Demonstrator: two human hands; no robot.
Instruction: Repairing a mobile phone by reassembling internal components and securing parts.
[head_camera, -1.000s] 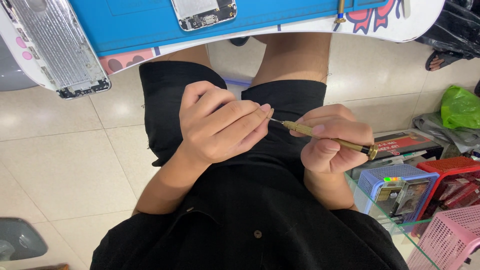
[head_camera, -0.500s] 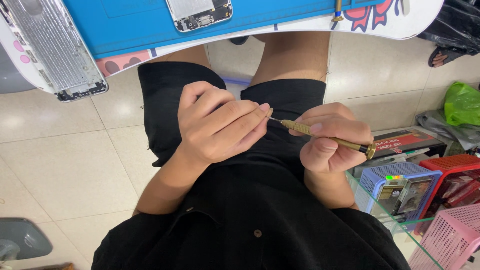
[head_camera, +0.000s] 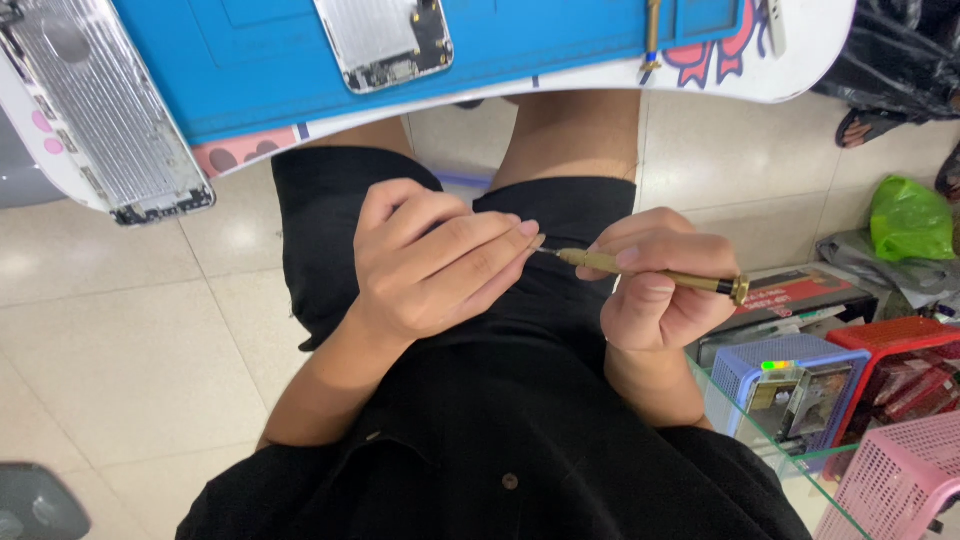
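Over my lap, my right hand (head_camera: 660, 290) grips a slim gold precision screwdriver (head_camera: 690, 281), its thin tip pointing left. My left hand (head_camera: 430, 255) is curled with the fingertips pinched at that tip; whatever they hold there is too small to see. Above, on a blue work mat (head_camera: 250, 60), lies an opened phone body (head_camera: 385, 40). A silver phone back shell (head_camera: 100, 120) rests at the mat's left edge. A second gold tool (head_camera: 652, 35) lies on the mat at the upper right.
A glass shelf edge (head_camera: 770, 450) runs at the right, with a blue basket (head_camera: 790, 385), a red basket (head_camera: 900, 365) and a pink basket (head_camera: 900, 480) beneath it. A green bag (head_camera: 910, 220) and a sandalled foot (head_camera: 870, 125) are farther right. Pale floor tiles (head_camera: 120, 350) lie left.
Both hands stay together at the screwdriver tip with only slight shifts. The view has edged a little, nothing was let go.
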